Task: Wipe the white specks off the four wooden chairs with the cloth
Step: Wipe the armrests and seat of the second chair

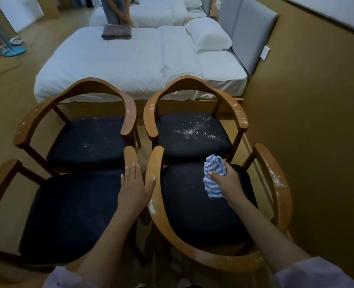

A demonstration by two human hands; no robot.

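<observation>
A: Where now with the cloth (214, 175)?

B: Bunched in the right hand (224, 181), gripped with curled fingers, and pressed down on the dark seat of the near right chair (192, 221), toward its front edge.

A: Why bunched and not spread?

B: Likely to make a thick pad for rubbing at the white specks (186, 189) scattered just beside it on the seat.

A: And the left hand (133, 186)?

B: Holding nothing. Laid flat with straight fingers on the armrest of the near left chair (68, 215), with the thumb stretched across to the neighbouring armrest. Probably steadying both, packed almost touching as they are.

A: Much done yet?

B: Hard to call it far along. Looks clean on the near left seat. Faint specks on the far left chair (84, 142). Heaviest smears on the far right chair (172, 146), over seat and armrests alike. White streaks too along the near right chair's own armrests.

A: Why set all four so tight?

B: Seemingly to keep everything within reach from one standing spot: two rows, seat to seat.

A: And beyond?

B: A white bed (120, 65) just behind the far chairs, with a pillow (209, 36) and a folded grey towel (116, 31) on it. Behind that a second bed, with someone's legs beside it.
</observation>
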